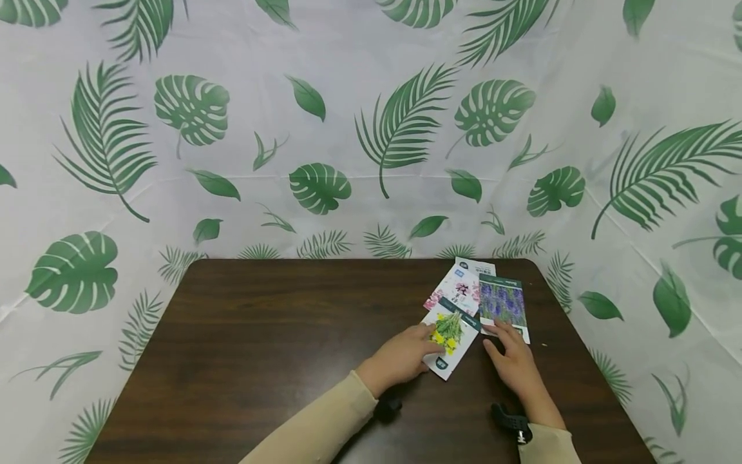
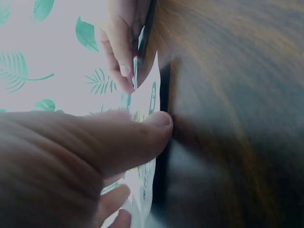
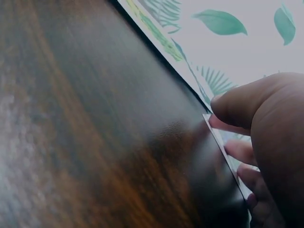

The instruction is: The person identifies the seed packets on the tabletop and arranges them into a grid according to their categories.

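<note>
Toward the right of the table lie several flower-picture packets that look like seed packets. My left hand (image 1: 402,354) holds the yellow-flower packet (image 1: 460,341) by its left side; in the left wrist view the thumb (image 2: 152,126) lies against the packet's face. Beside it, the fingers of my right hand (image 1: 514,361) rest on the lower part of the purple-flower packet (image 1: 502,301), the thumb off to its left. Partly covered behind these are a pink-flower packet (image 1: 455,283) and a white packet (image 1: 478,265) at the back.
A dark brown wooden table (image 1: 278,322) carries the packets, which lie near its back right corner. White cloth with green leaves (image 1: 324,142) hangs behind and along the sides. Black straps (image 1: 510,420) sit at the wrists.
</note>
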A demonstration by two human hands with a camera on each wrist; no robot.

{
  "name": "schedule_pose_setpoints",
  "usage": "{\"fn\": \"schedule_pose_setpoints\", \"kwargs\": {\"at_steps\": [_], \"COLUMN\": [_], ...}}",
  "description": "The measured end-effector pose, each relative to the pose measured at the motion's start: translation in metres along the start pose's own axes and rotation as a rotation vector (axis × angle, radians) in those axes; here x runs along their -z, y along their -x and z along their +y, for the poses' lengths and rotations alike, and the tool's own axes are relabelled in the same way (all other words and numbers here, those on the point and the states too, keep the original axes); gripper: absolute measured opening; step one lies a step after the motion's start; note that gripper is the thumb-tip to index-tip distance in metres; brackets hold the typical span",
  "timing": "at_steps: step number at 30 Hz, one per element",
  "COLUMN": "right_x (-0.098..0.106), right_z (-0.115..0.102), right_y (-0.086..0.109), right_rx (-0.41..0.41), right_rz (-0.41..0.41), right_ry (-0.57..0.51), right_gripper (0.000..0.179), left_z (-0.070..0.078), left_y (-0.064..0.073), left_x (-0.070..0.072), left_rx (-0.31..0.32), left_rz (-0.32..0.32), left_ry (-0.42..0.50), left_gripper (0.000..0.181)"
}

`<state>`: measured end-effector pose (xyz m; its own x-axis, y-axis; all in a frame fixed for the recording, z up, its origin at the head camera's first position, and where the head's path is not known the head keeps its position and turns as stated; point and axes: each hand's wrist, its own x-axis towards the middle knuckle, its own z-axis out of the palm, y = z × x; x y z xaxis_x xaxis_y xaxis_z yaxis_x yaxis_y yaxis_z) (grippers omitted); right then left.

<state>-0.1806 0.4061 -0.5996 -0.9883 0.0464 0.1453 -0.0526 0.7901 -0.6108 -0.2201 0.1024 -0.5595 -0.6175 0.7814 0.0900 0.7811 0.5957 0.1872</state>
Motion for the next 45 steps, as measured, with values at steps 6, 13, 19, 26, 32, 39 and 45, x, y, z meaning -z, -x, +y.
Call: {"fn": "schedule_pose_setpoints", "kwargs": {"at_steps": [6, 13, 19, 26, 32, 39, 45], "right_x": [-0.001, 0.002, 0.004, 0.003, -0.002, -0.001, 0.000], "right_z": [-0.001, -0.003, -0.002, -0.001, 0.000, 0.004, 0.001], "right_y": [0.001, 0.001, 0.000, 0.000, 0.003, 0.003, 0.000], "right_rx": [0.000, -0.027, -0.021, 0.015, 0.032, 0.006, 0.011], "right_rz": [0.003, 0.001, -0.028, -0.013, 0.005, -0.024, -0.044], "right_ry": [0.000, 0.028, 0.052, 0.068, 0.054, 0.081, 0.099], "right_gripper": [0.044, 0.043, 0.046, 0.049, 0.049, 0.050, 0.051], "left_z": [-0.001, -0.002, -0.010, -0.014, -0.018, -0.028, -0.034], "left_y": [0.009, 0.016, 0.023, 0.027, 0.034, 0.038, 0.042], "left_x": [0.000, 0.001, -0.001, -0.003, -0.009, -0.012, -0.016], "left_rx": [-0.008, 0.151, 0.116, 0.136, 0.211, 0.214, 0.311], "left_rz": [0.019, 0.042, 0.014, 0.077, 0.140, 0.155, 0.222], "left_ry": [-0.007, 0.041, 0.111, 0.078, 0.114, 0.119, 0.174], "left_gripper": [0.030, 0.028, 0.036, 0.033, 0.031, 0.047, 0.052]}}
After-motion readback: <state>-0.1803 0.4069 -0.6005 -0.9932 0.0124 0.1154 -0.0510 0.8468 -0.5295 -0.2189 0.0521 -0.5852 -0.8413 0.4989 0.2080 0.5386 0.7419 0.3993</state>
